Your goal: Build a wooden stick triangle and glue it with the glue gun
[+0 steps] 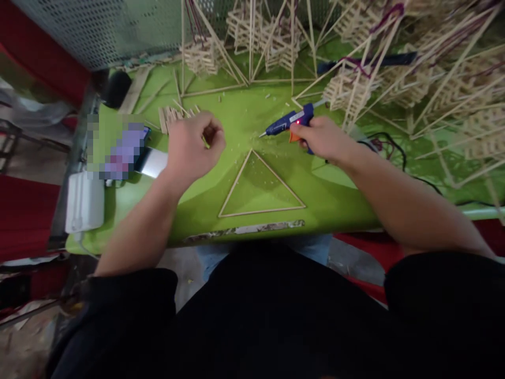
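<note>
My right grip (326,139) closed round blue glue gun (290,122), finger at orange trigger (294,137), nozzle (262,135) just beyond apex of stick triangle (262,211). My left grip (193,142) curled, left of triangle's apex; cannot tell whether it pinches anything. Triangle flat on green counter (240,108). Left of triangle: phone (128,150), white box (84,202). Beyond triangle, leftward: short sticks (170,118). Farther beyond, spreading right: stick frames (351,97) with purple cord (357,66).

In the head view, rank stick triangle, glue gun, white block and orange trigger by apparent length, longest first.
1. Stick triangle
2. Glue gun, gripped by the right hand
3. White block
4. Orange trigger
</note>
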{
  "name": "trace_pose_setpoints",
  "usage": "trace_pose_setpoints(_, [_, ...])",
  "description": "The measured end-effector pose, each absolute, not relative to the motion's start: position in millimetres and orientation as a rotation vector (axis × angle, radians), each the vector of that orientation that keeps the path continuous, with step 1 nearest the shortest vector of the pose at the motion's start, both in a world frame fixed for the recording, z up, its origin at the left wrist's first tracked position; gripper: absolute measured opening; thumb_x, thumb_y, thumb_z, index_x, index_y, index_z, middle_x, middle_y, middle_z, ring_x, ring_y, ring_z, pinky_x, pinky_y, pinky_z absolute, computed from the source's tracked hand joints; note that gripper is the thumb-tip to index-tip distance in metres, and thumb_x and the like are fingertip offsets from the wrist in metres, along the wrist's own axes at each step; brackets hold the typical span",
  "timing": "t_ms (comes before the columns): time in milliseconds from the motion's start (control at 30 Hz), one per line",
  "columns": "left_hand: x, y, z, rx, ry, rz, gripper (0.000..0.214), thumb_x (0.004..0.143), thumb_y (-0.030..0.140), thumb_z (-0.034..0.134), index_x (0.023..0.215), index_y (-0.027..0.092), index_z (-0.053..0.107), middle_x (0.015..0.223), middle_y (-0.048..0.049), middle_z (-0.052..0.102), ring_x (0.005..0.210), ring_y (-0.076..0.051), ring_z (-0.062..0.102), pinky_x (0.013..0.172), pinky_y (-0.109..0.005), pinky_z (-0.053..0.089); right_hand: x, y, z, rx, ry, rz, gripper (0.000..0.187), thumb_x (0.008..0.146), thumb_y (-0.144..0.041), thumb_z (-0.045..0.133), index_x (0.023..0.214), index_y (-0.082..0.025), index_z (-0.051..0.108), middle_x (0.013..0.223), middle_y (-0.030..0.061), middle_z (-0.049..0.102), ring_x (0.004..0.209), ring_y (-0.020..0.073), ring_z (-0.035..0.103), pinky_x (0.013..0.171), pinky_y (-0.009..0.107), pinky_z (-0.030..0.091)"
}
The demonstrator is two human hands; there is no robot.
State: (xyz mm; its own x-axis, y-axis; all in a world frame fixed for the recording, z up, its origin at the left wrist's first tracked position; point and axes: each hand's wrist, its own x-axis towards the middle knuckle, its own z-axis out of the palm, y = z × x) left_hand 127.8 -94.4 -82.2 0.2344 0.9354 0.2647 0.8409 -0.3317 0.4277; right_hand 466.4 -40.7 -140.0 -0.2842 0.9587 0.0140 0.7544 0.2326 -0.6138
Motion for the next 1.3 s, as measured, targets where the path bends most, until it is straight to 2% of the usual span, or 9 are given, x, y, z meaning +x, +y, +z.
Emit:
trace_pose_setpoints(100, [123.4,-97.4,-102.0,2.267,1.624,0.717,0.017,0.102,0.032,0.057,0.091,0.027,0.07,0.092,-0.0025,0.081,0.086,-0.02,0.074,0.086,-0.038,0.064,464.4,-41.9,-147.7,-1.679,-1.984,0.876,0.051,0.11,-0.058,0.067,0.071,-0.027,0.06,0.053,0.0016,0.056,0.048,0.0182,0.05,0.049,0.037,0.036])
trace_pose_setpoints(200, [124.6,-101.8,-107.9,2.246,1.584,0.699,0.018,0.1,0.029,0.057,0.09,0.026,0.072,0.09,-0.0025,0.081,0.083,-0.018,0.073,0.083,-0.037,0.063,461.6,-46.5,-144.5,-1.66,-2.053,0.718,0.053,0.109,-0.067,0.068,0.074,-0.027,0.064,0.047,-0.0006,0.047,0.046,0.0185,0.047,0.051,0.039,0.037])
trace_pose_setpoints(267, [126.7,-103.4,-106.6,2.242,1.549,0.697,0.018,0.099,0.029,0.059,0.089,0.024,0.073,0.087,-0.0027,0.081,0.078,-0.017,0.072,0.078,-0.037,0.062,462.0,-51.2,-138.9,-1.693,-2.113,0.556,0.053,0.109,-0.068,0.069,0.074,-0.027,0.065,0.047,0.0002,0.045,0.051,0.0199,0.049,0.055,0.039,0.04])
trace_pose_setpoints(367, [131.7,-107.8,-101.2,2.223,1.554,0.573,0.018,0.098,0.03,0.062,0.089,0.022,0.075,0.085,-0.0029,0.081,0.076,-0.018,0.073,0.076,-0.038,0.062,466.6,-63.7,-127.0,-1.748,-2.129,0.316,0.047,0.108,-0.063,0.072,0.079,-0.026,0.067,0.058,0.0053,0.06,0.068,0.0237,0.06,0.066,0.039,0.045])
trace_pose_setpoints(433, [136.5,-113.2,-97.5,2.181,1.604,0.426,0.017,0.097,0.033,0.064,0.088,0.022,0.075,0.084,-0.0027,0.081,0.076,-0.019,0.074,0.078,-0.04,0.062,469.7,-76.6,-118.1,-1.748,-2.136,0.269,0.038,0.108,-0.056,0.074,0.085,-0.026,0.07,0.072,0.0075,0.071,0.074,0.0252,0.065,0.07,0.04,0.046])
trace_pose_setpoints(567, [146.9,-125.1,-94.1,2.126,1.68,0.207,0.016,0.094,0.037,0.07,0.085,0.024,0.077,0.081,-0.0023,0.082,0.071,-0.022,0.074,0.068,-0.038,0.058,467.2,-108.9,-104.2,-1.545,-2.29,0.454,0.02,0.104,-0.04,0.077,0.09,-0.026,0.074,0.08,0.0056,0.077,0.07,0.0234,0.067,0.07,0.04,0.045])
trace_pose_setpoints(767, [153.8,-130.3,-95.2,2.157,1.702,-0.072,0.025,0.095,0.049,0.071,0.093,0.026,0.08,0.083,-0.0023,0.083,0.068,-0.023,0.073,0.07,-0.039,0.06,452.1,-142.0,-102.5,-1.452,-2.51,0.543,0.025,0.106,-0.042,0.072,0.088,-0.026,0.077,0.085,0.0054,0.082,0.068,0.0227,0.067,0.067,0.04,0.042])
trace_pose_setpoints(1067, [152.0,-130.8,-105.4,2.204,1.667,-0.104,0.022,0.095,0.043,0.068,0.09,0.025,0.08,0.077,-0.0029,0.079,0.066,-0.024,0.073,0.072,-0.041,0.063,444.8,-140.9,-111.9,-1.493,-2.632,0.61,0.022,0.101,-0.03,0.072,0.081,-0.024,0.076,0.078,0.0069,0.08,0.07,0.025,0.07,0.065,0.038,0.042])
trace_pose_setpoints(1300, [152.9,-130.5,-105.4,2.24,1.65,-0.115,0.02,0.092,0.038,0.066,0.089,0.025,0.08,0.077,-0.002,0.081,0.066,-0.022,0.072,0.069,-0.037,0.06,439.8,-141.8,-115.0,-1.545,-2.611,0.592,0.022,0.1,-0.027,0.071,0.078,-0.024,0.074,0.075,0.006,0.079,0.066,0.0235,0.068,0.066,0.038,0.043])
